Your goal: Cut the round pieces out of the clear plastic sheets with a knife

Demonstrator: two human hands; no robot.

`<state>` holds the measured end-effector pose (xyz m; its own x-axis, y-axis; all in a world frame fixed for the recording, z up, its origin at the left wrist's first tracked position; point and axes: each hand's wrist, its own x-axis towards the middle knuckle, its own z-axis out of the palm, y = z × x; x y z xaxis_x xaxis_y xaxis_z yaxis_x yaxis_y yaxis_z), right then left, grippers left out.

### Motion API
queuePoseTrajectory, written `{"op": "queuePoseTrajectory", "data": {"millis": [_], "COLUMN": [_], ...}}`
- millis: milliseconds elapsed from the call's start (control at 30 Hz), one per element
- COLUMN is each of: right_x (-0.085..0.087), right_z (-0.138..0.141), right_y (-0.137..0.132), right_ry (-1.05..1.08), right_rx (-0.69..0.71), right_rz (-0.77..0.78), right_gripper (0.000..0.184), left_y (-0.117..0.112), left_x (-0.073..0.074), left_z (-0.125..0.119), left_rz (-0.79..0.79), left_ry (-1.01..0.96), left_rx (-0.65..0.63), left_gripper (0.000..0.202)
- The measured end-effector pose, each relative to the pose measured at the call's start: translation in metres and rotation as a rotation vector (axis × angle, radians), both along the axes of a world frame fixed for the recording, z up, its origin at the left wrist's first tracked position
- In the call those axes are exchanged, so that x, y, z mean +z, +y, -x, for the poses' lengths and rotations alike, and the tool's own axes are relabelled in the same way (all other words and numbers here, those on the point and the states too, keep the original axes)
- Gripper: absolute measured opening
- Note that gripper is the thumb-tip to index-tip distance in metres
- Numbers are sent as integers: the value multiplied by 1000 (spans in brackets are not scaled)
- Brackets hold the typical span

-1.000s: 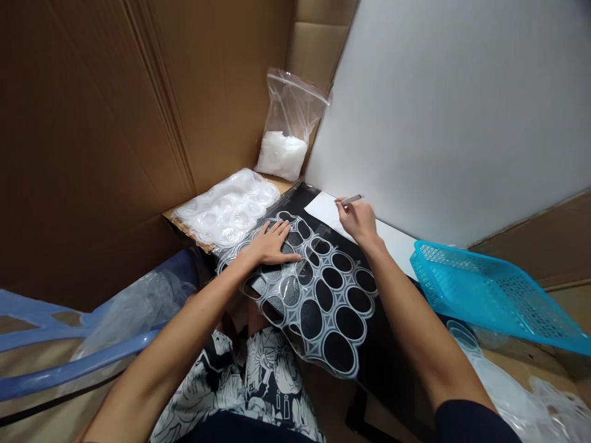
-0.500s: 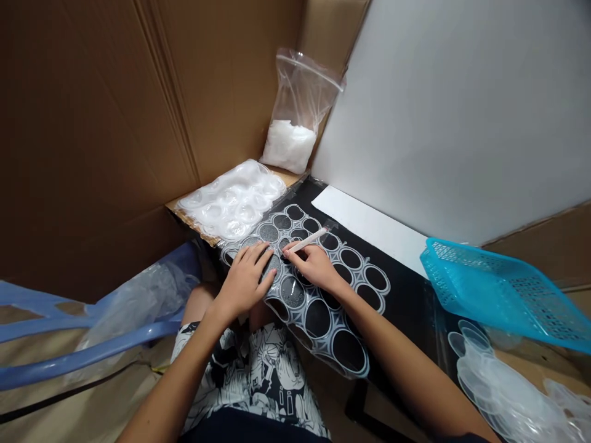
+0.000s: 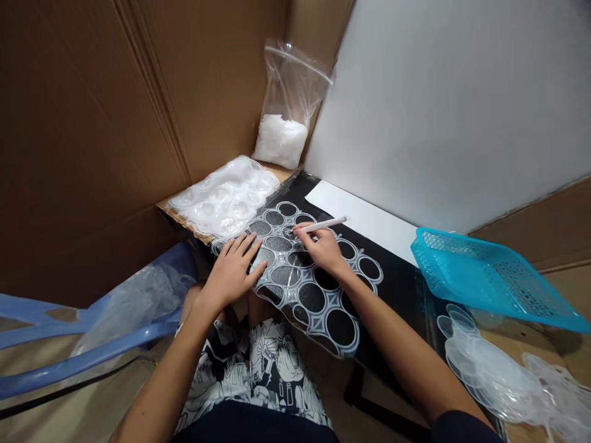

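A clear plastic sheet with rows of round cells lies on a black mat in front of me. My left hand presses flat on the sheet's near left part, fingers stretched out. My right hand is closed around a thin white pen-like tool, whose tip touches the sheet near its far cells.
A stack of clear moulded plastic sheets lies at the far left, with a zip bag of white pieces behind it. A blue mesh basket stands at the right, loose clear plastic discs below it. White paper, cardboard walls, a blue chair.
My right hand came back from the white paper with the tool and set it on the sheet. My left hand slid nearer along the sheet and stays flat.
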<state>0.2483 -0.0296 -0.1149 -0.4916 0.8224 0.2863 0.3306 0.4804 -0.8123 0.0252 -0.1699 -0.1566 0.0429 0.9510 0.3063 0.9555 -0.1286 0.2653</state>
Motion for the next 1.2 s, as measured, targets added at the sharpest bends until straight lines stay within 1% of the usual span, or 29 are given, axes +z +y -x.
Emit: {"op": "queuePoseTrajectory", "data": {"millis": [33, 100, 167, 200, 300, 367, 433, 533, 633, 733, 833, 900, 1000, 1067, 1133, 1200], "right_x": [9, 29, 44, 49, 53, 54, 58, 70, 83, 89, 90, 89, 88, 87, 85, 79], "right_z": [-8, -28, -53, -66, -104, -127, -149, -174, -189, -192, -187, -181, -168, -157, -141, -123], "right_y": [4, 7, 5, 3, -4, -8, -10, -12, -8, 2, 11, 14, 20, 25, 33, 42], "right_ry": [-7, -80, -190, -236, -301, -316, -353, -420, -475, -533, -540, -525, -482, -441, -397, -346], "right_rx": [-21, -4, 36, 35, -66, -171, -242, -264, -253, -198, -151, -126, -54, 10, 51, 44], "right_rz": [10, 26, 21, 14, -4, -36, -83, -119, -110, -87, -85, -78, -27, -10, -39, -99], "right_gripper": [34, 35, 31, 29, 29, 30, 30, 27, 24, 20, 18, 16, 14, 14, 14, 16], "left_y": [0, -3, -10, -14, -26, -30, -31, -31, -30, -27, -19, -14, -12, -13, -13, -11], "left_x": [2, 7, 10, 11, 7, 1, -6, -12, -9, 2, 12, 12, 4, 1, 2, 9], "left_z": [-3, -12, -24, -31, -50, -57, -60, -60, -60, -65, -77, -88, -99, -103, -103, -103], "left_rz": [-18, -60, -75, -67, -12, 11, 12, -9, -22, -42, -88, -90, -59, -50, -42, -23], "left_ry": [-9, -32, -55, -62, -44, -18, -6, -14, -38, -62, -74, -59, -2, 14, 0, -27], "left_rx": [-1, -21, -80, -117, -192, -195, -182, -162, -155, -124, -93, -113, -133, -126, -117, -114], "left_gripper": [52, 44, 41, 40, 46, 51, 52, 52, 50, 39, 35, 39, 47, 49, 49, 46]}}
